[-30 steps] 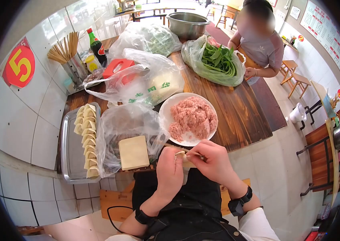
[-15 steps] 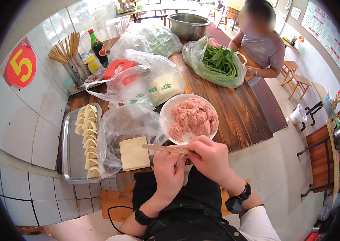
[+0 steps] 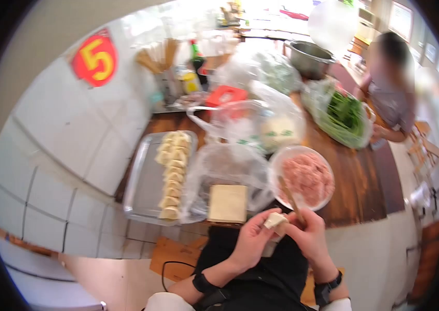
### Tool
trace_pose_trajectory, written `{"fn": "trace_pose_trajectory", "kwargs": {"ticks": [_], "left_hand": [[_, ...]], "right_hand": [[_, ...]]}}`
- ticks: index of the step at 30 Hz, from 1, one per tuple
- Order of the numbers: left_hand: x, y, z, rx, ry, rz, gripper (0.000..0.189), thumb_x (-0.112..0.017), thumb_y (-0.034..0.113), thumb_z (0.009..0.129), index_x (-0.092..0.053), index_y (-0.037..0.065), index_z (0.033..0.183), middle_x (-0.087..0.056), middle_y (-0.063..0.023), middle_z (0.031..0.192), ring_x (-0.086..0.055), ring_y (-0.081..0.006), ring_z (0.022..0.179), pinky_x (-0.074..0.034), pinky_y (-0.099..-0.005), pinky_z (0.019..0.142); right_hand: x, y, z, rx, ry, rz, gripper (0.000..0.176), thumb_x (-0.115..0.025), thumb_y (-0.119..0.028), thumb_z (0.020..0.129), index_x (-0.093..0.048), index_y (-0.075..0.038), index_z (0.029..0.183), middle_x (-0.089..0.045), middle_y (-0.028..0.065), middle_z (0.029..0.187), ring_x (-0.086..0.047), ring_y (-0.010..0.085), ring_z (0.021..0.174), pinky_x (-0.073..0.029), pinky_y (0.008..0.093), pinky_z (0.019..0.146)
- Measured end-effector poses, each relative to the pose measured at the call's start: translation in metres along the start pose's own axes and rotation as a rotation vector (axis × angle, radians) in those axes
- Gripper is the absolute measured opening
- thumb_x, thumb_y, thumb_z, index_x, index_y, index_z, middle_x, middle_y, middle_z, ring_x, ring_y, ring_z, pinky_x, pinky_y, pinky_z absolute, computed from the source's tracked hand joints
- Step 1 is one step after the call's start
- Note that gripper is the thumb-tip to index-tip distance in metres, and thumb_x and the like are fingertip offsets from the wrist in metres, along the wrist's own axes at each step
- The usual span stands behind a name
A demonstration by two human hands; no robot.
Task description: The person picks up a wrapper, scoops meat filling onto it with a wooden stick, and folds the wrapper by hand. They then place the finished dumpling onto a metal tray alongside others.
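Observation:
A small folded wrapper (image 3: 275, 221) is pinched between my two hands at the table's front edge. My left hand (image 3: 253, 239) grips its left side. My right hand (image 3: 310, 236) touches the wrapper's right side and also holds a thin wooden stick (image 3: 291, 197), which points up over the bowl's rim. Just beyond my right hand is a white bowl (image 3: 273, 179) of pink minced meat (image 3: 307, 179). Square wrappers (image 3: 228, 203) lie stacked on a clear plastic bag (image 3: 199, 181), left of my hands. Any filling inside the folded wrapper cannot be made out.
A metal tray (image 3: 144, 181) with several folded dumplings (image 3: 174, 173) stands at the left. Farther back are plastic bags, a red box (image 3: 226, 96), chopsticks, a bottle (image 3: 199, 65), a bag of greens (image 3: 345, 113) and a metal pot (image 3: 310, 59). A person (image 3: 393, 98) is at the right.
The view has swung, so the table items appear farther right. The stick has turned from lying level to pointing up toward the bowl. The folded wrapper now shows between my hands.

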State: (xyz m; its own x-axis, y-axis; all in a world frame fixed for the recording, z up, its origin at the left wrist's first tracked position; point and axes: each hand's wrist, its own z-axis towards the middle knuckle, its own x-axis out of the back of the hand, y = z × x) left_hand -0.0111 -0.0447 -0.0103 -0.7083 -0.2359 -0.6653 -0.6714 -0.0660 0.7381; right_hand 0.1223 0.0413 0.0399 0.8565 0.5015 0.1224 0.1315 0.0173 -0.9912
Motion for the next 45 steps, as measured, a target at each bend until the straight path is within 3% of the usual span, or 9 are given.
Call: {"fn": "trace_pose_trajectory", "kwargs": {"ticks": [5,8,12,17,19,35,40,44,45], "left_hand": [[0.044,0.09,-0.026,0.006,-0.008,-0.144,0.034,-0.05,0.01,0.103,-0.053,0.004,0.136,-0.06,-0.0068,0.131,-0.061,-0.0125,0.106,-0.053,-0.0286,0.09],[0.099,0.151,-0.017,-0.223,0.249,0.307,0.03,-0.054,0.007,0.097,-0.062,0.006,0.126,-0.061,-0.0024,0.119,-0.059,-0.0104,0.096,-0.048,-0.0239,0.082],[0.163,0.225,0.012,-0.507,0.391,1.411,0.031,-0.06,0.005,0.091,-0.063,0.005,0.121,-0.062,-0.004,0.101,-0.061,-0.0159,0.089,-0.049,-0.0283,0.077],[0.192,0.238,0.029,-0.478,0.317,1.851,0.033,-0.065,0.004,0.081,-0.065,0.009,0.114,-0.063,-0.0087,0.098,-0.063,-0.0277,0.092,-0.052,-0.0374,0.077],[0.2,0.234,0.034,-0.649,0.263,2.039,0.032,-0.068,0.005,0.079,-0.065,0.011,0.11,-0.064,-0.0068,0.098,-0.064,-0.0288,0.09,-0.052,-0.0399,0.076],[0.203,0.219,0.046,-0.667,0.502,1.969,0.033,-0.072,0.007,0.079,-0.061,0.01,0.11,-0.059,-0.0095,0.11,-0.065,-0.03,0.086,-0.053,-0.0411,0.073],[0.127,0.202,0.015,-0.798,0.694,1.807,0.03,-0.071,0.008,0.082,-0.061,0.007,0.11,-0.062,-0.0106,0.108,-0.066,-0.0296,0.085,-0.053,-0.0413,0.074],[0.063,0.119,0.005,-0.876,0.049,1.697,0.023,-0.071,0.01,0.081,-0.061,0.005,0.101,-0.061,-0.0113,0.093,-0.062,-0.0325,0.081,-0.051,-0.0428,0.072],[0.06,0.106,0.009,-0.875,0.048,1.692,0.023,-0.071,0.01,0.081,-0.061,0.005,0.101,-0.061,-0.0113,0.093,-0.062,-0.0325,0.081,-0.051,-0.0428,0.072]], "right_hand": [[0.026,0.006,-0.007,-0.039,0.107,0.019,0.011,-0.07,-0.001,0.082,-0.064,-0.002,0.091,-0.05,-0.0081,0.069,-0.043,0.0009,0.062,-0.033,0.0187,0.057],[0.044,0.021,-0.006,-0.039,0.151,0.09,0.007,-0.067,-0.001,0.086,-0.06,-0.004,0.086,-0.049,-0.008,0.069,-0.041,0.0002,0.062,-0.032,0.0188,0.056],[0.049,0.034,-0.014,-0.054,0.174,0.056,0.008,-0.067,-0.002,0.087,-0.06,-0.004,0.086,-0.048,-0.0076,0.069,-0.04,0.0005,0.063,-0.03,0.0191,0.057],[0.043,0.034,-0.022,-0.031,0.203,-0.086,0.009,-0.068,-0.003,0.088,-0.06,-0.004,0.085,-0.047,-0.0082,0.068,-0.039,0.0007,0.063,-0.03,0.0193,0.057],[0.042,0.032,-0.023,-0.046,0.198,-0.113,0.009,-0.065,-0.001,0.088,-0.058,-0.005,0.084,-0.044,-0.0081,0.069,-0.037,0.0009,0.063,-0.029,0.02,0.057],[0.035,0.034,-0.026,-0.021,0.137,-0.166,0.009,-0.066,-0.003,0.087,-0.06,-0.004,0.081,-0.048,-0.0072,0.066,-0.041,0.0015,0.061,-0.032,0.0202,0.056],[0.056,0.046,-0.025,0.113,0.198,-0.137,0.007,-0.065,-0.004,0.091,-0.06,-0.002,0.095,-0.052,-0.0042,0.072,-0.045,0.0041,0.063,-0.038,0.0208,0.058],[0.073,0.052,-0.02,0.224,0.324,-0.239,0.009,-0.061,0.0,0.093,-0.06,-0.002,0.102,-0.057,0.0009,0.074,-0.051,0.0085,0.065,-0.043,0.0241,0.06],[0.075,0.044,-0.021,0.222,0.326,-0.244,0.009,-0.061,0.0,0.093,-0.06,-0.002,0.102,-0.057,0.0009,0.074,-0.051,0.0085,0.065,-0.043,0.0241,0.06]]}}
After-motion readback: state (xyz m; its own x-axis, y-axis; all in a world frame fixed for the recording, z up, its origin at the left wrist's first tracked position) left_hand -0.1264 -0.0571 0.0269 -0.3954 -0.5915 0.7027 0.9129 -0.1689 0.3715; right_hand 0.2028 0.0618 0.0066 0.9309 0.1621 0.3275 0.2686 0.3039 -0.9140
